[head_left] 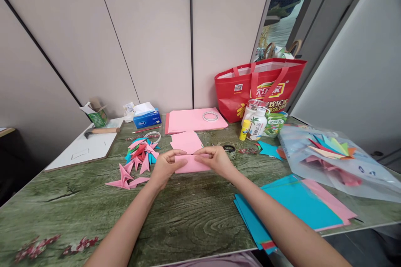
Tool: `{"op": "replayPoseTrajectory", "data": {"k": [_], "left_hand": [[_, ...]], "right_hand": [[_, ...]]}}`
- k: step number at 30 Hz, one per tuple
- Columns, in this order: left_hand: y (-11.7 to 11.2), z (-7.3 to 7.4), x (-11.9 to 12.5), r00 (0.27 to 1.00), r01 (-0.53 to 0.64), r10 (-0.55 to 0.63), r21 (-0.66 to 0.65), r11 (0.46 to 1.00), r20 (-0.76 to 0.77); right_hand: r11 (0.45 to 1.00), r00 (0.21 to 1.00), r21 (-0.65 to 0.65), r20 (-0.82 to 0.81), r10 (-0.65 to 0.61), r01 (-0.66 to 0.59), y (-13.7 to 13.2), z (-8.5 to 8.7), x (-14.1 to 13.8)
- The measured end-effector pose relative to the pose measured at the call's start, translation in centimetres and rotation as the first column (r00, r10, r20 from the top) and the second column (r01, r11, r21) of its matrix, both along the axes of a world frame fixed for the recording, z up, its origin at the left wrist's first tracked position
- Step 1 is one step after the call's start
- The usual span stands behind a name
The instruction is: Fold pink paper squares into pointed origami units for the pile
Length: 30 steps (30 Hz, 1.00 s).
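Observation:
Between my two hands a sheet of pink paper [192, 167], folded into a narrow rectangle, is held above the table. My left hand [167, 166] pinches its left end, thumb in front and fingers behind. The right end is gripped the same way by my right hand [218, 160]. Just beyond the fold lies a small stack of pink squares [186, 142]. To the left of my left hand is a pile of folded paper stars [142, 154], pink, red and blue. A pink star [124, 177] sits at its near side.
Blue and pink sheets [294, 202] lie under my right forearm. A plastic bag [338, 162] with paper shapes rests at the right. Behind stand a red bag [232, 96], a white bottle [257, 124] and a glue stick [244, 130]. A hammer [103, 130] lies on a white board [84, 146].

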State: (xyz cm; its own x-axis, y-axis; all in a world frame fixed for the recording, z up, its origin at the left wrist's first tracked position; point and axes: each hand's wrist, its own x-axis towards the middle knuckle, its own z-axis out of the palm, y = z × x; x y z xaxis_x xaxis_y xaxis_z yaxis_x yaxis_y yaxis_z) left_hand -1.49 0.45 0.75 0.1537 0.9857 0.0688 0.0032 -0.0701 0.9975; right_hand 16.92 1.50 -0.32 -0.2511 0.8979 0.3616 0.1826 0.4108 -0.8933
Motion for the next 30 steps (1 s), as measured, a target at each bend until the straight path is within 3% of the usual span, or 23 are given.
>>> {"op": "replayPoseTrajectory", "data": {"k": [8,13,16,22,26,30], "left_hand": [[-0.2,0.5,0.1,0.964,0.101,-0.061,0.143,0.984,-0.260],[-0.4,0.6,0.3,0.971,0.052,-0.012,0.161,0.986,-0.240],[-0.3,0.6,0.3,0.971,0.009,0.036,0.185,0.983,-0.235],[-0.2,0.5,0.2,0.967,-0.055,0.113,0.245,0.968,-0.229],[-0.3,0.6,0.2,0.973,-0.083,0.130,0.235,0.968,-0.191],[-0.4,0.7,0.3,0.975,-0.104,0.149,0.253,0.962,-0.166]], "right_hand": [[0.997,0.999,-0.068,0.008,0.040,-0.039,0.1,-0.2,0.0],[0.995,1.000,-0.096,-0.006,0.019,-0.020,0.4,-0.6,-0.2],[0.988,0.995,-0.155,-0.099,-0.019,0.003,0.4,-0.8,-0.5],[0.878,0.941,-0.445,-0.339,0.016,-0.175,-0.5,-0.4,-0.9],[0.855,0.933,-0.467,-0.358,0.048,-0.223,-0.9,-0.2,-1.3],[0.862,0.933,-0.470,-0.360,0.011,-0.192,-0.9,-0.2,-1.5]]}}
